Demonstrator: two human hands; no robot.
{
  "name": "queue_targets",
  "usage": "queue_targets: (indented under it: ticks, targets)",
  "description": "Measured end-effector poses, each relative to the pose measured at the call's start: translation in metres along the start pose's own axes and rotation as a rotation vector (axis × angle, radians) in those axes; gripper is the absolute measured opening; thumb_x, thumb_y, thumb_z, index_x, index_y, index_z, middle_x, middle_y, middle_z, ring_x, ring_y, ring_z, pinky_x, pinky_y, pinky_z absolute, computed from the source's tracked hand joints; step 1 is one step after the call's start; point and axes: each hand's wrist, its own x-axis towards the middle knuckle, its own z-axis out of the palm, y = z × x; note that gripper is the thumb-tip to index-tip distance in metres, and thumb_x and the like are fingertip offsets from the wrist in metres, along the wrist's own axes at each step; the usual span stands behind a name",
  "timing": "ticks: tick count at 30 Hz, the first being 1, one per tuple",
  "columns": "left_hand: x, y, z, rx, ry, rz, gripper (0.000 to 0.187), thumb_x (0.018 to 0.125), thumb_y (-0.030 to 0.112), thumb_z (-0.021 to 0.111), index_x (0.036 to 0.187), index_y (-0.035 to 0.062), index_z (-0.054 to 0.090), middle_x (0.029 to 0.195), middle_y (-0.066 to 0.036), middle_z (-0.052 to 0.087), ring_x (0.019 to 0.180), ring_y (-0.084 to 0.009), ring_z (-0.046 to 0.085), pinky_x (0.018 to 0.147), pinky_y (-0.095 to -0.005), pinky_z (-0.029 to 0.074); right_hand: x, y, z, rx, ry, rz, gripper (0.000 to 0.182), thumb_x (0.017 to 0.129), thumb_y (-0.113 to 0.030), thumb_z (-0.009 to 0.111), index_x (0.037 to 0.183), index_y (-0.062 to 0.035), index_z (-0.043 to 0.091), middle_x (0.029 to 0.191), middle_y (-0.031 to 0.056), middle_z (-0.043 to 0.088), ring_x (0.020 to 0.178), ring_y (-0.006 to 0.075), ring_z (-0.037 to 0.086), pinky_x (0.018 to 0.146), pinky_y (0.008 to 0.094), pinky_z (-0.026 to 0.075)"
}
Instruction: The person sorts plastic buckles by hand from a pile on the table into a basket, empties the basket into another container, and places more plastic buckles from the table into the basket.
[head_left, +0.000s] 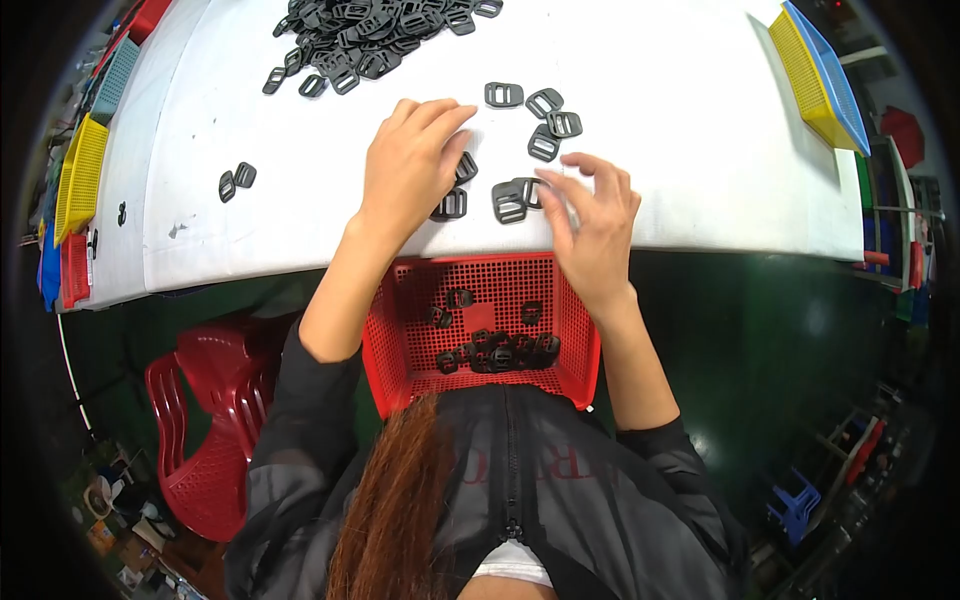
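Observation:
Over the white table [330, 200], my left hand [410, 165] is spread with its fingers apart, partly covering two black buckles [452, 205] beneath it. My right hand [595, 220] has its thumb and fingers apart, and a fingertip is at a black buckle [533, 193] that touches another buckle [509, 202]. Several more loose buckles [544, 143] lie just beyond, between the hands. A large heap of black buckles [370, 30] is at the far side of the table. Below the near edge, a red basket [582, 330] holds several buckles.
Two buckles [236, 181] lie on the left of the table. Yellow baskets stand at the left edge [82, 175] and right edge [803, 80]. A dark red chair [215, 420] is at lower left, and a blue stool [795, 500] at lower right.

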Motion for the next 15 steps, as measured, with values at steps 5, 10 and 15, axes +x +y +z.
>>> queue_targets:
  ticks: [5, 10, 15]
  targets:
    - [0.030, -0.007, 0.037, 0.011, -0.109, 0.055, 0.028, 0.083, 0.017, 0.068, 0.110, 0.0104, 0.070, 0.109, -0.006, 0.068, 0.092, -0.0249, 0.060, 0.083, -0.0339, 0.050, 0.041, 0.040, 0.016, -0.127, 0.118, -0.019, 0.027, 0.078, -0.015, 0.074, 0.105, -0.0147, 0.071, 0.112, -0.0009, 0.065, 0.104, 0.0194, 0.055, 0.082, 0.0346, 0.039]
    - [0.034, -0.006, 0.022, -0.271, -0.188, -0.274, 0.021, 0.086, 0.015, 0.067, 0.106, 0.0105, 0.073, 0.099, -0.007, 0.070, 0.086, -0.0221, 0.061, 0.077, -0.0324, 0.050, 0.048, 0.057, 0.017, -0.209, 0.116, -0.178, 0.019, 0.081, -0.015, 0.072, 0.100, -0.0152, 0.072, 0.095, -0.0037, 0.069, 0.093, 0.0153, 0.059, 0.079, 0.0340, 0.039]
    - [0.019, -0.011, 0.011, -0.184, -0.091, -0.230, 0.017, 0.087, 0.014, 0.065, 0.101, 0.0069, 0.072, 0.098, -0.009, 0.069, 0.079, -0.0247, 0.062, 0.073, -0.0343, 0.051, 0.041, 0.048, 0.010, 0.004, 0.020, 0.174, 0.013, 0.082, -0.015, 0.072, 0.095, -0.0162, 0.073, 0.100, -0.0009, 0.066, 0.094, 0.0168, 0.057, 0.079, 0.0343, 0.038]
